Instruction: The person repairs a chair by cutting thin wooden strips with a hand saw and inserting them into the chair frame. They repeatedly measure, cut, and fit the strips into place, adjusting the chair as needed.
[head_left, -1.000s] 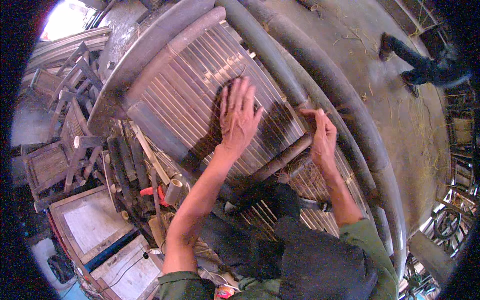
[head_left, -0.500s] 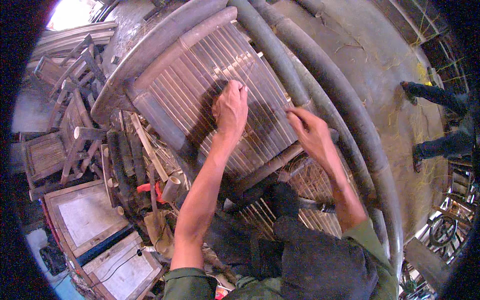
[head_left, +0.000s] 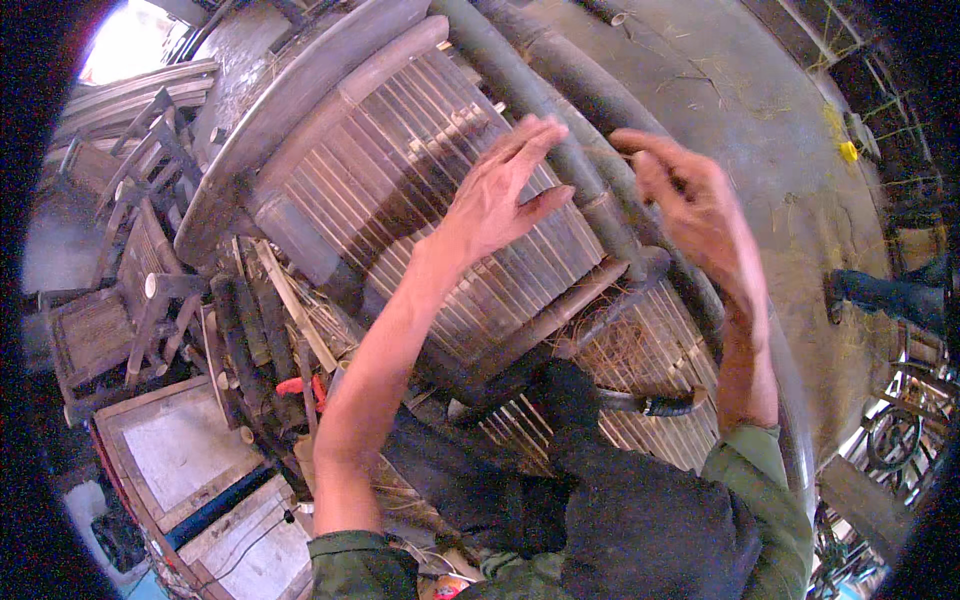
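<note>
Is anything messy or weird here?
Yes, a bit: a loose brown tangle lies over the slats right of the picture's middle. It looks messy because it curls every way, while the slats run in neat rows.

Two bare hands [head_left: 497,200] [head_left: 702,205], two pale framed panels [head_left: 180,445] [head_left: 252,540] — and one dark spoked wheel [head_left: 893,440].

Rm to pass over slatted panel [head_left: 335,185] to L of L hand [head_left: 500,195], but thick bamboo poles [head_left: 492,60] block R side, crossbar [head_left: 560,312] bounds nr edge & cut bamboo [head_left: 237,318] clutters lower L
</note>
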